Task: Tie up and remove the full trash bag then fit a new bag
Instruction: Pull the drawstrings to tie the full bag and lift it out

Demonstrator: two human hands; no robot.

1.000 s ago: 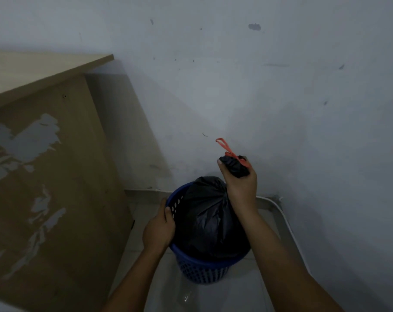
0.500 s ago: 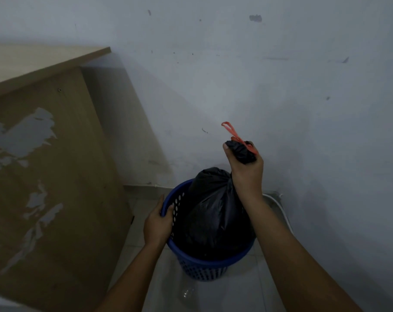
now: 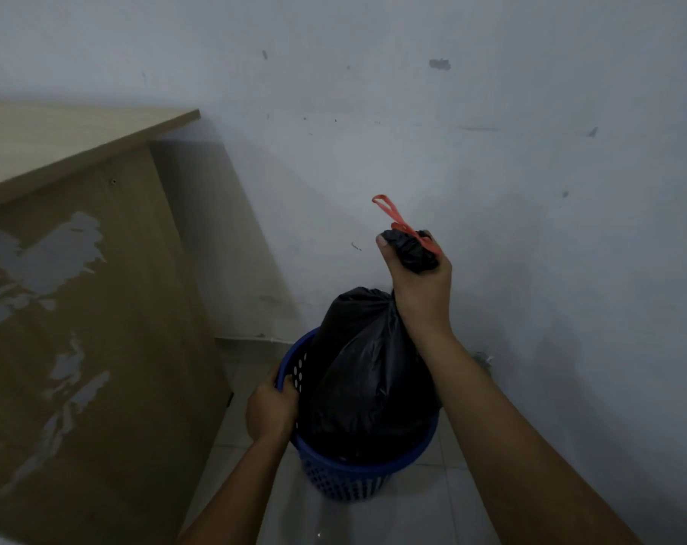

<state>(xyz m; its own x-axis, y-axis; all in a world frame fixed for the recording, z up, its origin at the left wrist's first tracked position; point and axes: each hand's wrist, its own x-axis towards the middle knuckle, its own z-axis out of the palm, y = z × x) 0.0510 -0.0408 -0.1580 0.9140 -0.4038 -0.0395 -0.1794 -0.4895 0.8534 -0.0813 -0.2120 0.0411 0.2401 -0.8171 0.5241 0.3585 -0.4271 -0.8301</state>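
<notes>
Dim corner of a room with a scuffed pale wall (image 3: 491,151) and a light tiled floor (image 3: 432,517), pretty gloomy lighting overall. Over on the left is a wooden desk (image 3: 78,269), its side panel patchy where the laminate has peeled off in grey blotches, and its back corner sits close to the wall. Just right of the desk, on the floor near where it meets the wall, stands a blue perforated trash bin (image 3: 349,481). The left hand (image 3: 271,411) has its grip closed over the bin's left rim, fingers curled inside the edge. The black trash bag (image 3: 365,379) is still partly down in the bin, its upper part bulging well above the rim. The right hand (image 3: 420,285) is raised above the bin with its grip clamped tight around the gathered neck of the bag, and a red drawstring loop (image 3: 389,210) pokes up out of the fist, leaning toward the left.
</notes>
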